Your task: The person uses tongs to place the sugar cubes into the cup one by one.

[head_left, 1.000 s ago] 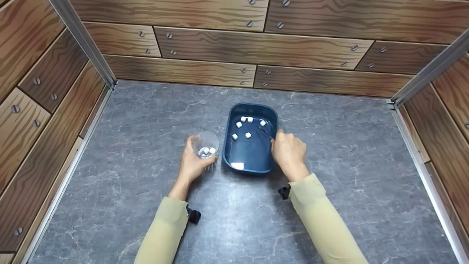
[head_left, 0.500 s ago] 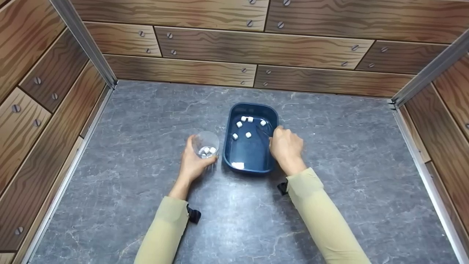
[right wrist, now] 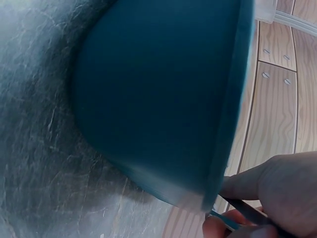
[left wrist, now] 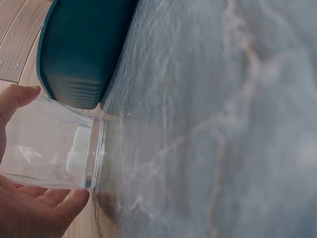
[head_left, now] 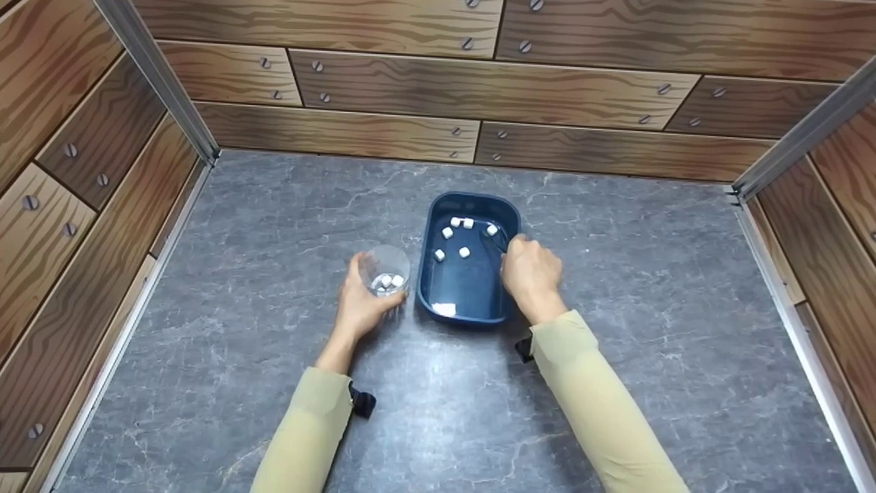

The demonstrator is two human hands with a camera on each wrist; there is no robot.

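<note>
My left hand [head_left: 361,308] grips a clear cup [head_left: 384,260] that stands on the grey marbled surface, thumb and fingers around its sides. A few small white cubes [left wrist: 78,153] lie at the cup's bottom. Just right of it is a dark blue tub [head_left: 472,294] with several more white cubes [head_left: 465,253] scattered inside, mostly in its far half. Over the tub's right rim, my right hand [head_left: 534,277] pinches dark tweezers [right wrist: 250,212]. Their tips point into the tub near the far-right cube [head_left: 492,229]; whether they touch it I cannot tell.
Wood-patterned panels [head_left: 383,130] enclose the back and both sides of the surface. Metal strips [head_left: 807,342] run along the side edges. A bright reflection shows in the tub's near left corner.
My right hand has shifted slightly left and toward the far side, with the tweezers' tips staying near the far-right cube. The left hand and cup stay where they were.
</note>
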